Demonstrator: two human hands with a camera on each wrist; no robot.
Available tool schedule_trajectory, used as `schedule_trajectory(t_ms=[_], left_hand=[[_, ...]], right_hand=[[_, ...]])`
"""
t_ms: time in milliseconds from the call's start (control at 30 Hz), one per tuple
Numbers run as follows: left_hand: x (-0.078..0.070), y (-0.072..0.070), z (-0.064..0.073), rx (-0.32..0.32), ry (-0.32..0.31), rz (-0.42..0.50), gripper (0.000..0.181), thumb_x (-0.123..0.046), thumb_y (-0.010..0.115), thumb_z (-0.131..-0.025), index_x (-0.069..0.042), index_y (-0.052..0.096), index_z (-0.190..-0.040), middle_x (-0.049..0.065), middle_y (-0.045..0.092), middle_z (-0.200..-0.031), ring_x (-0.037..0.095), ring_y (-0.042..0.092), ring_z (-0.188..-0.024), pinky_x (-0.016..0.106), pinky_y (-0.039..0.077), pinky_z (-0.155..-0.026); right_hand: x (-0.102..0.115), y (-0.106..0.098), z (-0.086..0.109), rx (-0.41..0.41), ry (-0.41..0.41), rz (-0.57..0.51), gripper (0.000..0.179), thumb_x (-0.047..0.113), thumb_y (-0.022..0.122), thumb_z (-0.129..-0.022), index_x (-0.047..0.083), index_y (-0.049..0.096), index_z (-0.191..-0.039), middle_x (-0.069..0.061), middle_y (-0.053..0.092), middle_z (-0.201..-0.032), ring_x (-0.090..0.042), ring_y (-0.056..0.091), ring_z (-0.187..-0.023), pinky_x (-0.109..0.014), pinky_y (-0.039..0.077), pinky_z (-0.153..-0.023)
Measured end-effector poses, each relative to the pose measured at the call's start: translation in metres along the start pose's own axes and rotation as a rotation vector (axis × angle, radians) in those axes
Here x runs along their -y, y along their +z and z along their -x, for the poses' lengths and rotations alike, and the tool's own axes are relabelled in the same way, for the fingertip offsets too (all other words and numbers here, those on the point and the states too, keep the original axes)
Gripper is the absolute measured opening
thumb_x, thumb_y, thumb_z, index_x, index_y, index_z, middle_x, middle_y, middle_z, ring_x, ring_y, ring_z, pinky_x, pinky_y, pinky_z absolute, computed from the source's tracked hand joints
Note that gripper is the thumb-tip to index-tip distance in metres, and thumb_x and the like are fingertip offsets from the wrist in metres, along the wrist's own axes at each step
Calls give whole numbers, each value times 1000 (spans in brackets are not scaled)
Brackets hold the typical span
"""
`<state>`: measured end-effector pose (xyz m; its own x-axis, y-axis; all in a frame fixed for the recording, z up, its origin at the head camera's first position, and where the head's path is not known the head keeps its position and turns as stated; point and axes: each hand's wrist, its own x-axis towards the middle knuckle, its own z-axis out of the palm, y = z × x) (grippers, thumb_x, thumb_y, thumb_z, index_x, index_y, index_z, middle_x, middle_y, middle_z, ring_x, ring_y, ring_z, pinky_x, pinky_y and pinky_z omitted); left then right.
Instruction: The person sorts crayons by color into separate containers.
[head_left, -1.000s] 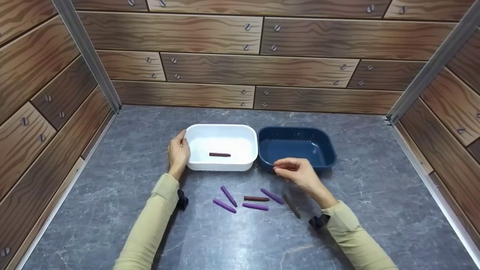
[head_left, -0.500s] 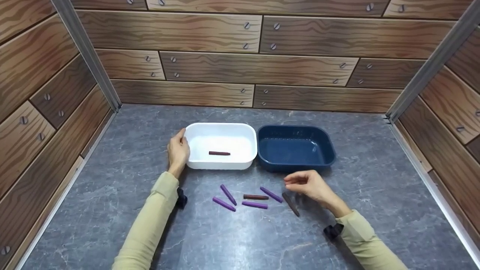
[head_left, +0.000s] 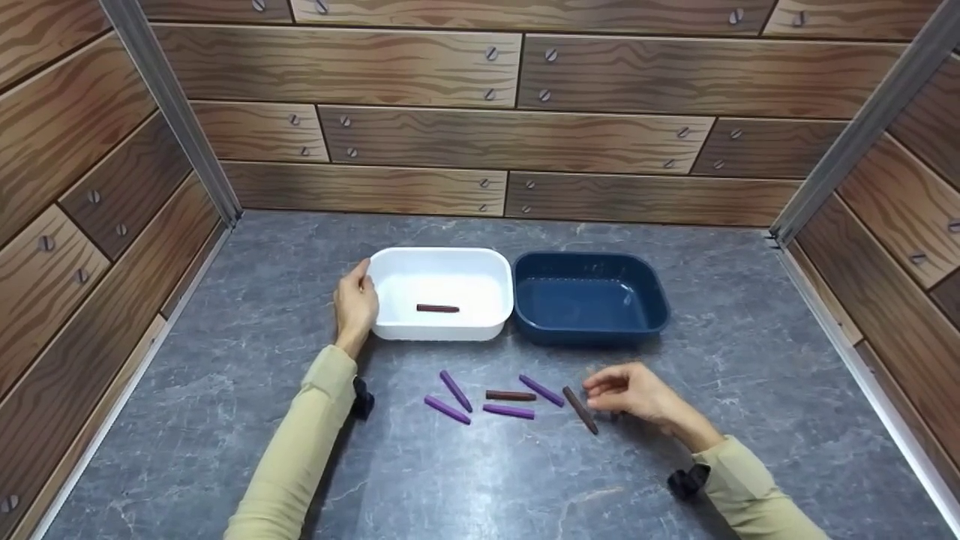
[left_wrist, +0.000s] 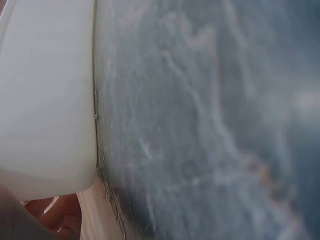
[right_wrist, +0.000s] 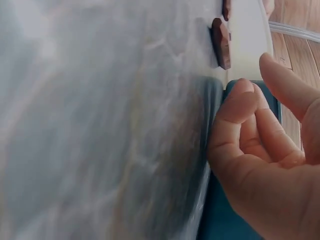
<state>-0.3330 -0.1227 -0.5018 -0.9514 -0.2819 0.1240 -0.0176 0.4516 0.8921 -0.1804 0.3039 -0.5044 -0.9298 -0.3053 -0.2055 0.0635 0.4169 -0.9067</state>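
Note:
My left hand [head_left: 355, 304] holds the left end of a white rectangular container [head_left: 442, 330], in which one brown crayon [head_left: 438, 308] lies. In the left wrist view, some fingers [left_wrist: 55, 215] show past the container's corner. My right hand [head_left: 634, 391] holds nothing; its thumb and fingers are apart and bent, just right of a slanted dark brown crayon [head_left: 580, 410]. I cannot tell whether a fingertip touches it. Left of that are a purple crayon [head_left: 541, 390], another brown crayon [head_left: 510, 395] and a second purple crayon [head_left: 508, 411].
A dark blue container [head_left: 592, 336] stands against the white one's right side. Two more purple crayons [head_left: 456, 391] lie farther left on the grey marbled surface [head_left: 450, 480]. Wood-patterned walls [head_left: 420, 135] enclose the back and sides.
My right hand has moved from the blue container's front edge toward me and slightly right, down beside the dark brown crayon. My left hand stays at the white container.

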Motion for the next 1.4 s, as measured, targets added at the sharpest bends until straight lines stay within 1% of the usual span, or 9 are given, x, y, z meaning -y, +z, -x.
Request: schedule_trajectory(t_ms=[67,133,367,567,867,967,1200,1333,1400], left_hand=[[0,0,0,-2,3,6,41,-12,41,-104,-8,50,-144,12,51,-147,26,46,-137,37,37,-114],[0,0,0,2,5,11,41,-11,41,-104,-7,49,-144,12,50,-147,26,45,-138,37,37,-114],[-2,-1,1,13,5,27,41,-10,41,-103,-5,49,-143,14,50,-147,27,45,-138,37,37,-114],[-2,-2,0,16,9,9,41,-10,41,-103,-5,49,-143,13,50,-147,27,45,-138,38,37,-115],[-3,-3,1,36,-22,13,42,-12,39,-105,-7,46,-146,12,47,-149,26,43,-139,38,36,-115],[-2,-5,0,35,-19,10,42,-13,39,-105,-7,46,-146,12,47,-149,26,43,-139,37,36,-115],[0,-7,0,20,-23,0,42,-13,39,-105,-8,46,-146,12,48,-149,26,44,-139,37,37,-114],[-1,-4,-1,27,-12,11,42,-12,39,-105,-7,46,-146,12,47,-149,26,43,-139,37,36,-115],[-1,-2,-2,19,-4,12,42,-11,40,-104,-6,48,-145,12,48,-149,26,44,-139,37,36,-115]], right_hand=[[-1,-1,2,18,-3,20,39,9,80,-80,-10,67,-111,-15,73,-96,-9,66,-81,-19,54,-68],[-2,0,3,36,-1,51,37,9,81,-78,-10,68,-108,-13,73,-92,-9,66,-80,-19,54,-68],[-3,6,7,81,-30,141,36,9,85,-73,-7,71,-101,-6,70,-82,-6,59,-68,-16,49,-58],[-2,10,7,67,-44,175,33,8,86,-70,-6,71,-97,-2,68,-75,-4,58,-64,-15,48,-56],[0,9,4,30,-4,258,24,12,82,-74,2,76,-95,-5,72,-79,-7,59,-67,-18,48,-57],[1,9,2,29,-3,255,24,11,81,-74,2,75,-96,-5,72,-80,-7,59,-68,-18,49,-58],[3,12,1,40,-5,262,29,19,87,-72,3,74,-94,-1,70,-76,-5,58,-62,-18,48,-53],[3,10,2,18,-2,266,26,14,85,-72,3,74,-93,-3,72,-77,-6,59,-63,-19,48,-54],[2,10,2,9,2,264,25,12,83,-73,3,75,-94,-4,72,-78,-8,59,-65,-19,49,-55]])
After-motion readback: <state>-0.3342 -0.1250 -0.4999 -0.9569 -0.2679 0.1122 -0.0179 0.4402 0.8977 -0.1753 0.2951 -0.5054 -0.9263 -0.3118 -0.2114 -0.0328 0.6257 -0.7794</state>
